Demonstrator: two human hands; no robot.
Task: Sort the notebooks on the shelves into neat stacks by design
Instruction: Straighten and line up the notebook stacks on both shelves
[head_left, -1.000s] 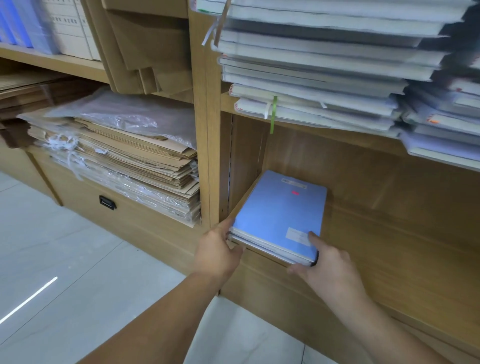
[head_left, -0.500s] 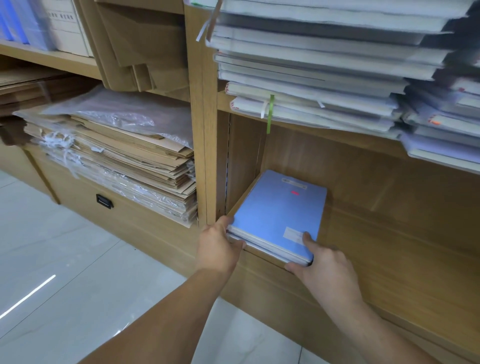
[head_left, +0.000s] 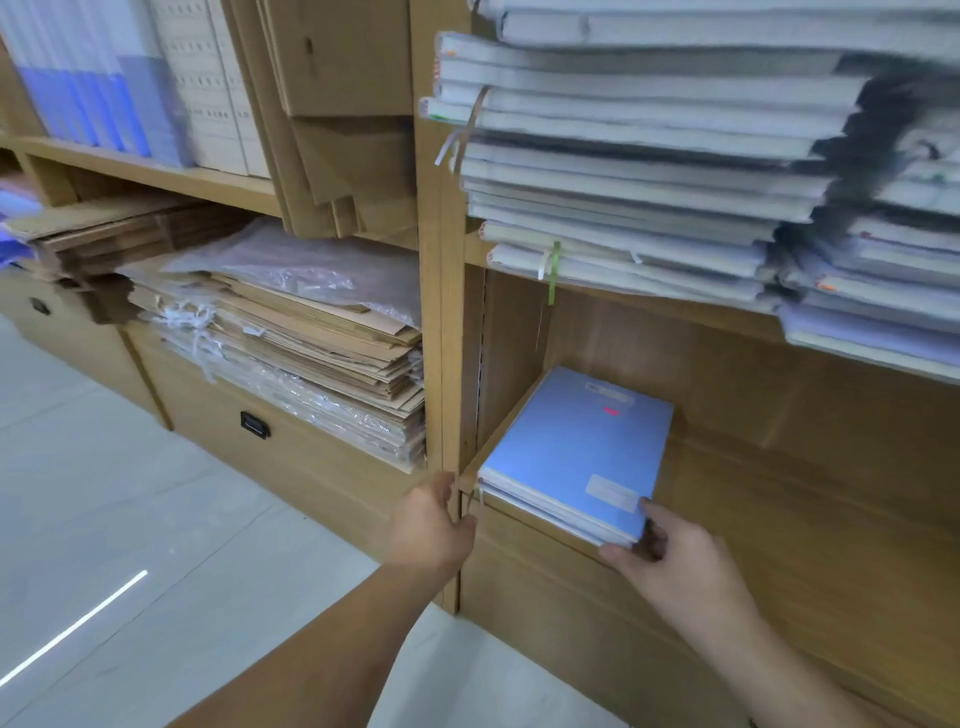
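Note:
A short stack of blue notebooks (head_left: 576, 457) lies in the left front corner of the lower wooden shelf (head_left: 810, 499), against the upright. My left hand (head_left: 431, 525) is at the stack's front left corner, its fingertips against the shelf's edge and the corner. At the front right corner, my right hand (head_left: 670, 556) pinches the stack, thumb on the top cover and fingers below the front edge. On the shelf above, an untidy pile of white and grey notebooks (head_left: 623, 171) overhangs, with lilac ones (head_left: 872, 322) at its right.
The wooden upright (head_left: 441, 312) divides this bay from the left one, which holds stacked brown paper bags (head_left: 291, 338) under plastic wrap. Below them is a drawer with a dark handle (head_left: 254, 423). Blue and white files (head_left: 130, 88) stand at the top left. The floor (head_left: 130, 519) is pale tile.
The blue stack stays in its corner. My left hand has slid a little to the left, off the stack's side onto its corner. My right hand keeps its hold.

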